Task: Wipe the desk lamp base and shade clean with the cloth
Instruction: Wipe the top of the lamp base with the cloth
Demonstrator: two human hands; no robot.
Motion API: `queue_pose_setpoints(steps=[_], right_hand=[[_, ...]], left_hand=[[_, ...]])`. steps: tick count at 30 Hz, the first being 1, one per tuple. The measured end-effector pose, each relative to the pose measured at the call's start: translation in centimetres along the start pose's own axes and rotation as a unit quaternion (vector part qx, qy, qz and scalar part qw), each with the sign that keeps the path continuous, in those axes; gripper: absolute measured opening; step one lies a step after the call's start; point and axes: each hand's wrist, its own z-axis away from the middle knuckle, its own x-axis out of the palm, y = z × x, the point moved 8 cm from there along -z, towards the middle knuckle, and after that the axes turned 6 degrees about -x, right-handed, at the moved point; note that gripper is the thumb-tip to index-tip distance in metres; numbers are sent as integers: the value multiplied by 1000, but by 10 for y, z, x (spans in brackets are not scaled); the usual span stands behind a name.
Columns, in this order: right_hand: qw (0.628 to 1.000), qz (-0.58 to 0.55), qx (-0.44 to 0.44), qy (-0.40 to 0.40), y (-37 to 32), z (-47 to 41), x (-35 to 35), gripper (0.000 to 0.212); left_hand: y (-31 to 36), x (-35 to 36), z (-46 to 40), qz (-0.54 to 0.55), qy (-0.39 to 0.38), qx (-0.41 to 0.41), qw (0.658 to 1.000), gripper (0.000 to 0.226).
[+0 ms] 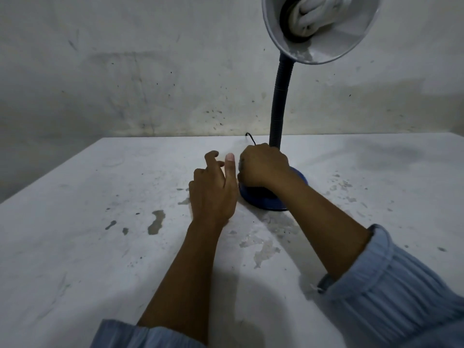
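A desk lamp stands on the white table. It has a round blue base, a grey flexible neck and a white shade with a spiral bulb, tilted toward me. My right hand sits on top of the base at the foot of the neck, fingers curled tight. A small dark grey bit of cloth peeks out at its left edge; the rest is hidden in the fist. My left hand hovers just left of the base, fingers loose and spread, holding nothing.
A thin black cord runs from behind the base to the table's back edge. The stained wall rises right behind the table. The tabletop has chipped, grey patches in its paint.
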Motion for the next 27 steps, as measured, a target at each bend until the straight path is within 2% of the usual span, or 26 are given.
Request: queue_pose_setpoints(steps=[4,8,12,16,18,20,22,23,25,27], right_hand=[[994,-77,-43,-68,-2,13,-5,22],[990,-59,-76,-101,-4,38,-16,32],[991,-44,-82,-98,4,60,-23,35],[991,-41,-46,-118,37,76,-33,34],[996,-20,0,-91,66,79,-41,26],[999,17,36,5,92,79,-52,27],[996,-16,24,80,97,80,-53,33],[996,-40,-3,80,90,79,-47,38],[995,-75,-54,26,74,77,-30,43],[995,-92,-47,-1,73,77,-22,39]], left_hand=[[0,1,1,-2,-3,11,1000,53],[2,3,1,16,-8,42,999,57],[13,15,6,53,-71,84,992,57],[16,27,9,30,-120,91,988,51],[14,31,8,18,-130,79,988,50],[15,30,8,14,-132,76,988,51],[17,30,9,14,-130,77,988,49],[17,31,9,14,-130,76,988,48],[16,31,10,10,-132,71,989,49],[16,30,11,5,-134,68,989,51]])
